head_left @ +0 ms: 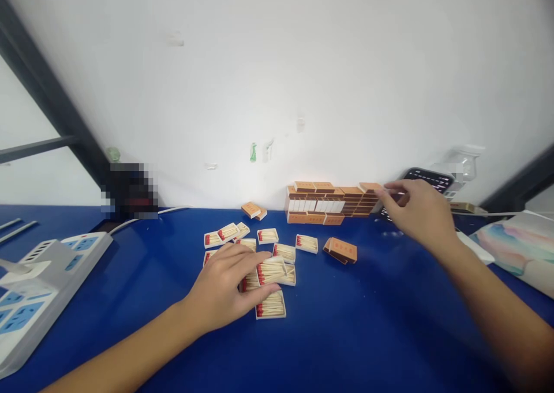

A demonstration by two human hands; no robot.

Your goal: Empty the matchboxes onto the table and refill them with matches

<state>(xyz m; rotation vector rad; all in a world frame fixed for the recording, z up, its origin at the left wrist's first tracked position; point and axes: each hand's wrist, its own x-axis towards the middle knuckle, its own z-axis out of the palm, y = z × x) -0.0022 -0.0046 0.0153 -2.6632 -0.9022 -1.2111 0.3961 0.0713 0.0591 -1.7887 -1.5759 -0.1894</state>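
My left hand [225,283] is closed around an open matchbox tray [271,270] full of red-tipped matches, thumb at its near side and fingers at its far side. More filled trays lie beneath and around it, among them one tray [271,305] nearer me and another [307,243] to the right. At the right end of a stack of orange matchboxes [318,218] by the wall, my right hand [415,208] pinches the edge of a matchbox [369,186] on top. White box ends show in the stack's middle row.
Two loose orange covers [341,249] lie in front of the stack, and a small orange pair [253,210] sits left of it. Behind my right hand a phone [426,178] leans near a clear jar [467,162]. A white power strip [52,289] occupies the left side.
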